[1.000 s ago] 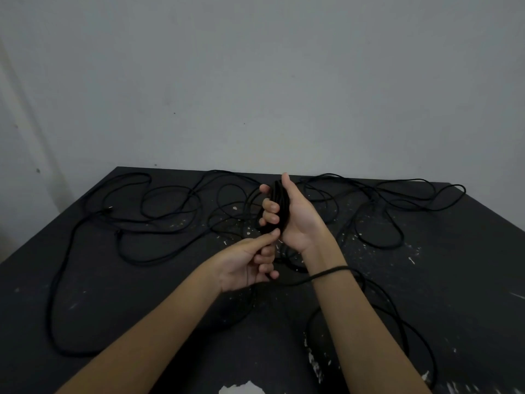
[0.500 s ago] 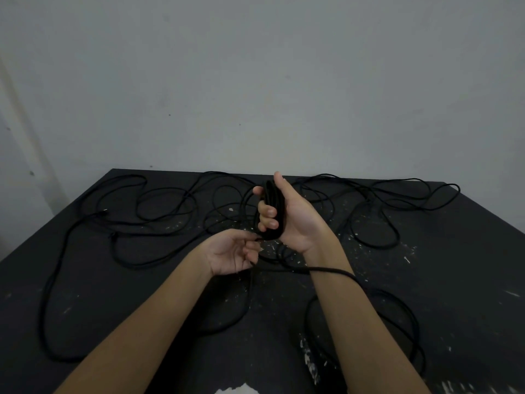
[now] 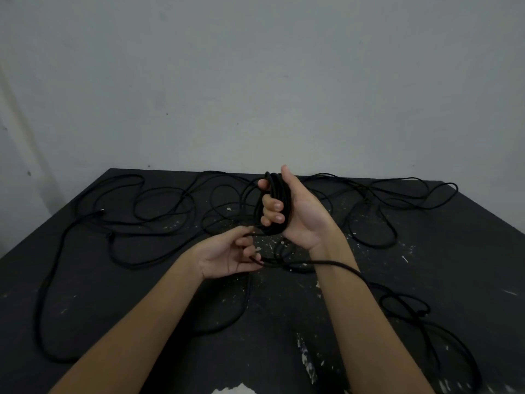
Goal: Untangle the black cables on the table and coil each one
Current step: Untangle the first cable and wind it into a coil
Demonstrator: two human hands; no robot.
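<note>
Gripping a coil (image 3: 277,200), right hand (image 3: 301,211) hovers over paint-flecked table (image 3: 113,280) by grey wall (image 3: 255,81); left hand (image 3: 224,257) pinches cable (image 3: 326,262).

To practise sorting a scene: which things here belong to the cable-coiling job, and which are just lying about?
Job: coiled bundle, gripped in the right hand; loose strand, held by the left hand; tangled cables spread on the table.
Just there: white paint flecks; grey wall behind.
</note>
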